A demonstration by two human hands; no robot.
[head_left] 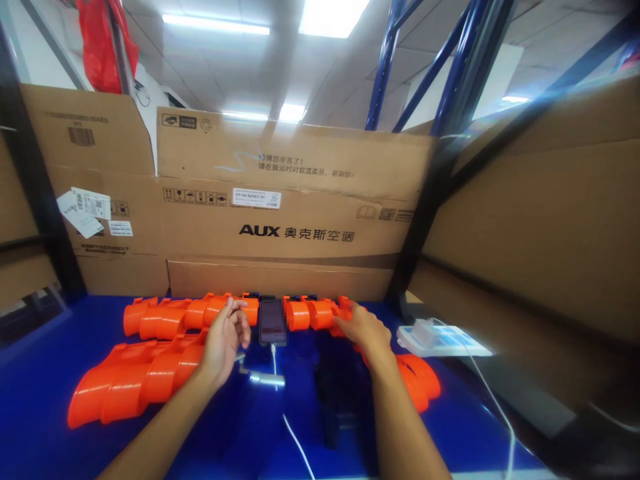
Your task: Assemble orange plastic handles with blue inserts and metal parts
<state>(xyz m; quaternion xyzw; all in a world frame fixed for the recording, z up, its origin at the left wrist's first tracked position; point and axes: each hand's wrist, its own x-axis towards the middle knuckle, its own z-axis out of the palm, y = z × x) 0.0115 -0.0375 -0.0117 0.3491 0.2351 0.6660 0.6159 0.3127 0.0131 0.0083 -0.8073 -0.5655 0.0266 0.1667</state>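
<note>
Rows of orange plastic parts [165, 319] lie on a blue table [40, 387]. My left hand [225, 339] hovers over the left back row, fingers curled, touching an orange piece near a dark phone [273, 322]. My right hand [364, 329] rests on the orange parts [315, 313] right of the phone, gripping one. More orange parts [130, 383] are stacked in front at left, and others [417, 380] lie under my right forearm. A small metal piece [267, 380] lies in front of the phone.
Cardboard boxes [280, 220] wall off the back and right. A white cable [295, 433] runs from the phone toward me. A white power strip with a charger [435, 337] sits at right. A black object [340, 393] lies mid-table. Blue rack posts [450, 100] rise behind.
</note>
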